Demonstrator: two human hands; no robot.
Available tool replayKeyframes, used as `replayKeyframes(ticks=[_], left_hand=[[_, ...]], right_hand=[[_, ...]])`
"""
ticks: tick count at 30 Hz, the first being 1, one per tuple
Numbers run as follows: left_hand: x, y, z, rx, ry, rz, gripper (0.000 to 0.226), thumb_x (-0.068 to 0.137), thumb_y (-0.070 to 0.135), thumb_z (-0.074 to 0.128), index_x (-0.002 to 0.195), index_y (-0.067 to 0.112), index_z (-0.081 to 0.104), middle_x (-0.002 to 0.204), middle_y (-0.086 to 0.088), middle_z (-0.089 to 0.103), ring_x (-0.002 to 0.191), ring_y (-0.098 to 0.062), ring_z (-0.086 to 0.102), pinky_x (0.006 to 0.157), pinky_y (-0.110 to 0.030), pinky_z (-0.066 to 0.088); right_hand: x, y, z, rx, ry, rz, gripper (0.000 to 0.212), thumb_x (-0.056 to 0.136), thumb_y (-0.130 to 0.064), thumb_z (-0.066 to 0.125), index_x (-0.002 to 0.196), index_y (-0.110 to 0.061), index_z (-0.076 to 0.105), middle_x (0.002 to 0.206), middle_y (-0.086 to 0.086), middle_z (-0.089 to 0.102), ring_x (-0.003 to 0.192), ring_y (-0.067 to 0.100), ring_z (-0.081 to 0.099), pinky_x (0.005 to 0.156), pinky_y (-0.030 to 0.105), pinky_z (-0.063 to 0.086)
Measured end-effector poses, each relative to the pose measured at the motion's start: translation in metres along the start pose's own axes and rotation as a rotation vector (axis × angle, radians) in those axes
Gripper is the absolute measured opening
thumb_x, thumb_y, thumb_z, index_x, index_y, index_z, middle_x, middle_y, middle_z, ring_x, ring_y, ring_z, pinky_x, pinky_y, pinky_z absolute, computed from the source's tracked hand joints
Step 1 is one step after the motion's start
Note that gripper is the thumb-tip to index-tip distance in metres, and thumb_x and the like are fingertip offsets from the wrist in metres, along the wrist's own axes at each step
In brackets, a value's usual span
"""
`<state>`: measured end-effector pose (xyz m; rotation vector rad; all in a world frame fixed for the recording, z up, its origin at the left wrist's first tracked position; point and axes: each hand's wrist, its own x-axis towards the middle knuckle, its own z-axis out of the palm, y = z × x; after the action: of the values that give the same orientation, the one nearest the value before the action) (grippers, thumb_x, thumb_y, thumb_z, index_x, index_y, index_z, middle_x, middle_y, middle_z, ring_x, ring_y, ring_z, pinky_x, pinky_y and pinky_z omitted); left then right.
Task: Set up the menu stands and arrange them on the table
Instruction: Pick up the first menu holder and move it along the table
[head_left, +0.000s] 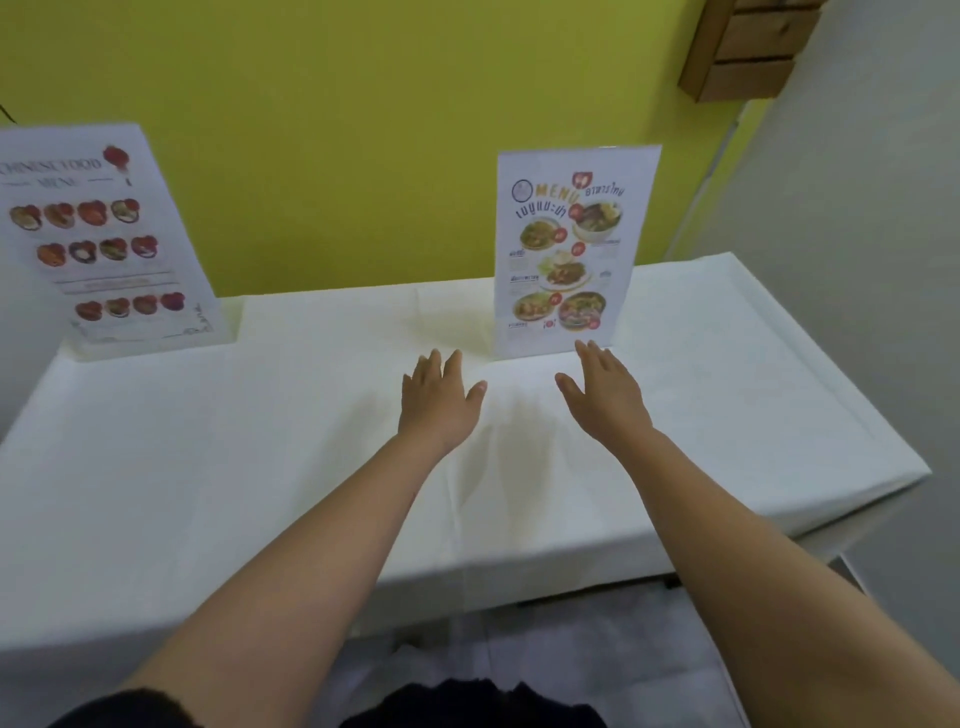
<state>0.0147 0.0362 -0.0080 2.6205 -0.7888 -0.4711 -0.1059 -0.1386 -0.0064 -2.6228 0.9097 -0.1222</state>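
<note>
Two clear acrylic menu stands are upright on a table covered with a white cloth (208, 467). The Thai food menu stand (569, 249) is at the back, right of centre. The Chinese food menu stand (104, 244) is at the far left, leaning back. My left hand (439, 397) hovers over the cloth just left of the Thai stand's base, fingers apart and holding nothing. My right hand (605, 389) is directly in front of that stand, fingertips close to its lower edge, also spread and holding nothing. Whether it touches the stand I cannot tell.
A yellow-green wall (363, 130) runs right behind the table. A wooden box (748, 47) hangs on the wall at the top right. The table's right end (883, 441) drops off beside a grey wall, and grey floor tiles show below the front edge.
</note>
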Motion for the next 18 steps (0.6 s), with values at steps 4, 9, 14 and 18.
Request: replayKeyframes(ticks=[4, 9, 14, 18], left_hand=[[0.020, 0.022, 0.002, 0.039, 0.032, 0.021, 0.066, 0.105, 0.045, 0.033, 0.161, 0.013, 0.014, 0.168, -0.014, 0.007, 0.155, -0.030, 0.003, 0.124, -0.046, 0.005], [0.060, 0.040, 0.001, -0.008, 0.066, 0.019, 0.070, 0.104, 0.043, 0.037, 0.161, 0.012, 0.010, 0.168, -0.015, 0.008, 0.155, -0.030, 0.005, 0.124, -0.047, 0.007], [0.089, 0.061, -0.002, -0.137, 0.098, 0.002, 0.082, 0.102, 0.044, 0.044, 0.161, 0.009, 0.000, 0.168, -0.014, 0.009, 0.155, -0.031, 0.008, 0.124, -0.047, 0.010], [0.105, 0.073, -0.002, -0.330, 0.155, 0.022, 0.087, 0.099, 0.038, 0.053, 0.161, 0.010, -0.001, 0.164, -0.010, 0.024, 0.149, -0.031, 0.025, 0.120, -0.048, 0.024]], right_hand=[[0.020, 0.015, -0.004, 0.028, 0.023, 0.024, 0.064, 0.103, -0.039, 0.042, 0.157, -0.011, 0.025, 0.164, 0.010, 0.024, 0.152, 0.028, 0.021, 0.122, 0.039, 0.018], [0.054, 0.023, -0.005, 0.053, 0.063, 0.058, 0.062, 0.100, -0.036, 0.047, 0.152, -0.007, 0.031, 0.157, 0.015, 0.036, 0.145, 0.032, 0.034, 0.117, 0.044, 0.031], [0.093, 0.038, -0.019, 0.050, 0.142, 0.093, 0.068, 0.099, -0.037, 0.047, 0.155, -0.007, 0.023, 0.157, 0.015, 0.035, 0.143, 0.034, 0.035, 0.116, 0.047, 0.033], [0.115, 0.043, -0.024, 0.150, 0.205, 0.086, 0.071, 0.097, -0.031, 0.050, 0.155, -0.005, 0.020, 0.158, 0.013, 0.035, 0.143, 0.032, 0.036, 0.114, 0.047, 0.035]])
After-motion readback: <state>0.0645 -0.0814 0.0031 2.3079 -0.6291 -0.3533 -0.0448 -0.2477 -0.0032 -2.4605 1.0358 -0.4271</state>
